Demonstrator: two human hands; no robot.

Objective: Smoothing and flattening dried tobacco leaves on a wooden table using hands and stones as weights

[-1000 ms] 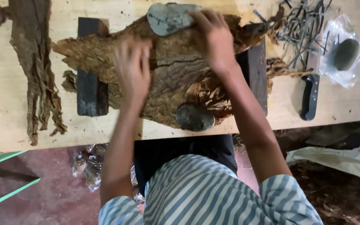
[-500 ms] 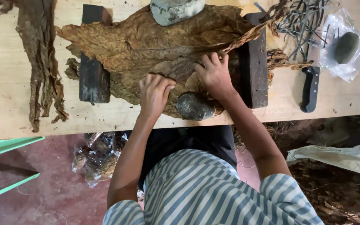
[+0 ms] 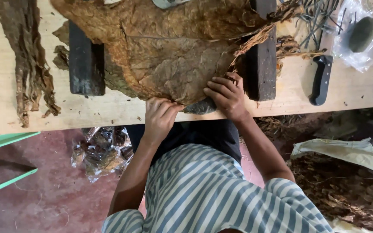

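Your left hand (image 3: 159, 113) curls its fingers over the near edge of the big dried brown leaf (image 3: 169, 60), pinching that edge, while your right hand (image 3: 226, 92) lies at about three o'clock from it with fingers pressed together flat on the same edge, just above a dark grey stone (image 3: 200, 107) peeking out beneath. That leaf sprawls across two dark wooden blocks (image 3: 86, 60) on the pale table (image 3: 5, 116), with a strip of shredded leaf (image 3: 26, 64) at nine o'clock and a black-handled knife (image 3: 321, 80) at three o'clock.
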